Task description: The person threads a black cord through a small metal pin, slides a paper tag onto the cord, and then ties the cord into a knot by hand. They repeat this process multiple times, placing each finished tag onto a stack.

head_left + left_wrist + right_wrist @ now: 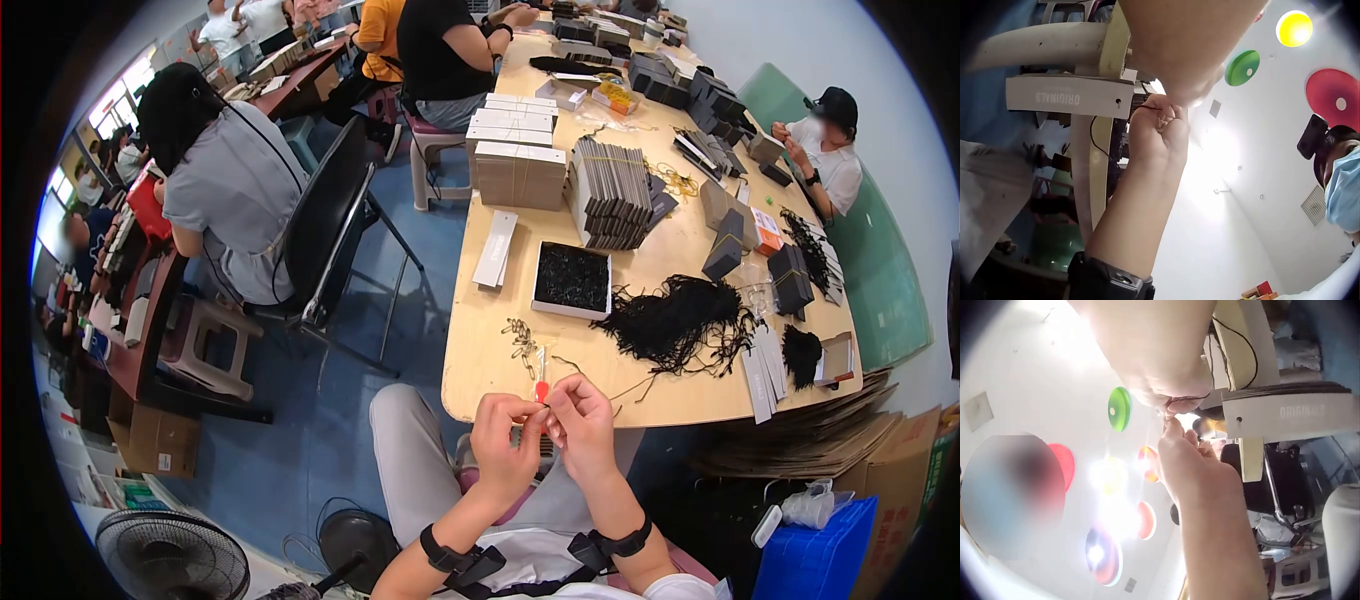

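Observation:
In the head view both hands meet close together just off the table's near edge. The left hand (507, 445) and the right hand (583, 428) pinch a thin black cord between thumb and fingertips. In the right wrist view the black cord (1256, 357) trails in a loop from the fingers. Beside the hands is a stack of grey cardboard tags (1300, 415) printed ORIGINALS, each with a punched hole. The front tag (1066, 97) also shows in the left wrist view. Fingers hide the pinched part of the cord.
On the table (490, 350) lie a white box (571, 280) of small black pieces, a heap of black cords (680, 325), a short chain (519, 340) and a red-tipped tool (541, 391). Banded tag stacks (520, 175) stand farther back. Another person (825, 150) sits at the right.

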`<state>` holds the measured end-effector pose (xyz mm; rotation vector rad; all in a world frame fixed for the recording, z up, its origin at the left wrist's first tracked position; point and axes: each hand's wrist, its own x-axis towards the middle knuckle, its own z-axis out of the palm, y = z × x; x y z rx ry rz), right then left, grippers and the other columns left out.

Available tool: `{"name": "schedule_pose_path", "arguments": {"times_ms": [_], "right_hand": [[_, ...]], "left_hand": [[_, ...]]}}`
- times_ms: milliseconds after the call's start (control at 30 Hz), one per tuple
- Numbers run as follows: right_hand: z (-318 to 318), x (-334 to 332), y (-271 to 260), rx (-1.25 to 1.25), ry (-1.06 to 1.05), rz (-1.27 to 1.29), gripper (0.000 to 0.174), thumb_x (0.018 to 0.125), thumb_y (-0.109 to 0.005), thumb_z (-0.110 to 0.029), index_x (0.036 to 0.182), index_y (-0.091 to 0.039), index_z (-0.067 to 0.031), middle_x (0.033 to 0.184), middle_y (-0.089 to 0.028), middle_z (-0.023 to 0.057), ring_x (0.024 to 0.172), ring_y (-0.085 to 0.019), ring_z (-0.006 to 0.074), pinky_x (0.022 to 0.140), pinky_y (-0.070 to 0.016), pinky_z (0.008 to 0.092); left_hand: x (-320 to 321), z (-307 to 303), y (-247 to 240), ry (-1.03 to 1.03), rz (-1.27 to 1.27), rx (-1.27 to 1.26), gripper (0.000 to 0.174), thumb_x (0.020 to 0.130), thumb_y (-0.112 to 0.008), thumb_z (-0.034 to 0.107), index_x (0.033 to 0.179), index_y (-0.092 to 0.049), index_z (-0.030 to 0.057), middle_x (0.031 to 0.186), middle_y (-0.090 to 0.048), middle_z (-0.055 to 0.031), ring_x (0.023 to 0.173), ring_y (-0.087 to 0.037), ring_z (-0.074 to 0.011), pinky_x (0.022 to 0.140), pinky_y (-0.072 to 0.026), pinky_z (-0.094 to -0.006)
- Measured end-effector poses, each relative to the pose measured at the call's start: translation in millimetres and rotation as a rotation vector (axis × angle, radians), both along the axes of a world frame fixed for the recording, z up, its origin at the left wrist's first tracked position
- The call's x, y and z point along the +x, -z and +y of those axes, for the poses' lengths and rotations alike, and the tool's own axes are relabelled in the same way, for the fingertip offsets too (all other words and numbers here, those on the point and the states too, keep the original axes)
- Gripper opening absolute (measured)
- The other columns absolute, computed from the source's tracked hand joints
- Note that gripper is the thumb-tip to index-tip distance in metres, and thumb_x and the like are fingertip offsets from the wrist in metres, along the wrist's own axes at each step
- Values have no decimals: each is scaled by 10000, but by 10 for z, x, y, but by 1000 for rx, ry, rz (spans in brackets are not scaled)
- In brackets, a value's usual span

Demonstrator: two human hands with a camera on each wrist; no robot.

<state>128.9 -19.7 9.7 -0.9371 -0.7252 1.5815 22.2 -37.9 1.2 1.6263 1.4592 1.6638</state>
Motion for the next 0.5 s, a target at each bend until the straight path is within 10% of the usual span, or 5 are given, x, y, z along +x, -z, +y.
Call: {"name": "schedule_pose_path", "arguments": {"times_ms": [500], "right_hand": [[42,269,66,111,-151,413,181,946,-545,-208,879,-538,-40,640,-563,40,527,-528,105,461,-397,189]], "left_hand": [[-31,-138,-132,41,-207,-156,48,796,-656,13,838,-632,18,837,-552,-56,649,-487,-93,550,-371,-215]]}}
